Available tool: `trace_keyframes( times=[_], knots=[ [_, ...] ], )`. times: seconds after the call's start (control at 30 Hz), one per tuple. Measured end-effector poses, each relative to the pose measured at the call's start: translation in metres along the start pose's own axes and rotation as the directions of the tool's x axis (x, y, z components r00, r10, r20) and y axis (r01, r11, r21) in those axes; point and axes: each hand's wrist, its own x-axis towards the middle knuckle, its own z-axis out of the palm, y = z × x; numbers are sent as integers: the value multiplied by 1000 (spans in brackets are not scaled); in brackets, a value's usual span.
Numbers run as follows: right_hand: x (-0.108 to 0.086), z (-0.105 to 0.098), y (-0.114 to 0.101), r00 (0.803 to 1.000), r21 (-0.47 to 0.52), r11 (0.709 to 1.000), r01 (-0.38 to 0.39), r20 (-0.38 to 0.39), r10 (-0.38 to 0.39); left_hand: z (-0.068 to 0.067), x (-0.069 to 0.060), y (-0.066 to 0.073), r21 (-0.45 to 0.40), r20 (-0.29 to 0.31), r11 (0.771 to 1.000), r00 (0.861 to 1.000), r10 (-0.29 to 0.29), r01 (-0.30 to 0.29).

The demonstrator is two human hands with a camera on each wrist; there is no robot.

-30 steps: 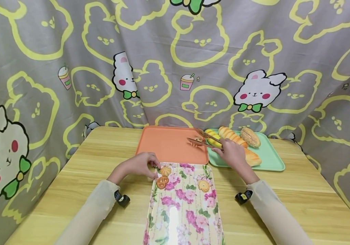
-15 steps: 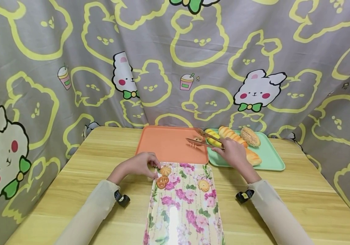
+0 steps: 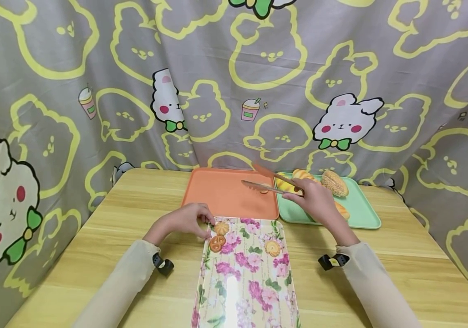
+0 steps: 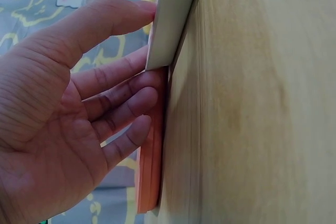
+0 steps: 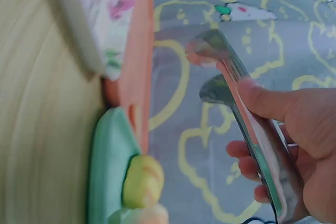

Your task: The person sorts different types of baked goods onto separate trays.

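In the head view my right hand (image 3: 317, 200) grips metal tongs (image 3: 274, 173). Their two arms stand apart above the right part of the orange tray (image 3: 221, 193). A small round cookie (image 3: 264, 191) lies there, partly hidden by the lower arm, with nothing visibly pinched in the tongs (image 5: 262, 150). My left hand (image 3: 190, 219) touches the upper left corner of the floral tray (image 3: 254, 282); in the left wrist view its thumb and forefinger meet the tray's edge, other fingers loosely bent. Beside it on that tray are a flower-shaped cookie (image 3: 221, 228) and a pretzel (image 3: 217, 244).
Another round cookie (image 3: 272, 248) sits at the floral tray's right side. The green tray (image 3: 365, 214) at the back right carries several breads, including a seeded roll (image 3: 334, 183) and a yellow one (image 3: 286, 186). A patterned curtain (image 3: 217, 68) hangs behind the wooden table (image 3: 135, 205).
The tongs have risen off the cookie and shifted slightly left, their arms spread wider. My right hand has moved a little to the right. The left hand stays at the tray corner.
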Motion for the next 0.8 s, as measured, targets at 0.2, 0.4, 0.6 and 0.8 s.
trace_keyframes(
  times=[0.2,0.4,0.6,0.8],
  knots=[
    [-5,-9,-18,982,60,983,172,69,-176,-2,0,1,-3,8,1000,1000,-1,1],
    [-11,-10,-32,926,195,930,313,153,-344,-2,0,1,6,11,1000,1000,-1,1],
    [-13,-7,-41,868,308,873,378,211,-450,-1,0,1,11,8,1000,1000,2,-2],
    [-15,-2,-47,830,311,861,404,272,-487,-2,0,-1,43,-4,999,1000,25,-25]
  ],
)
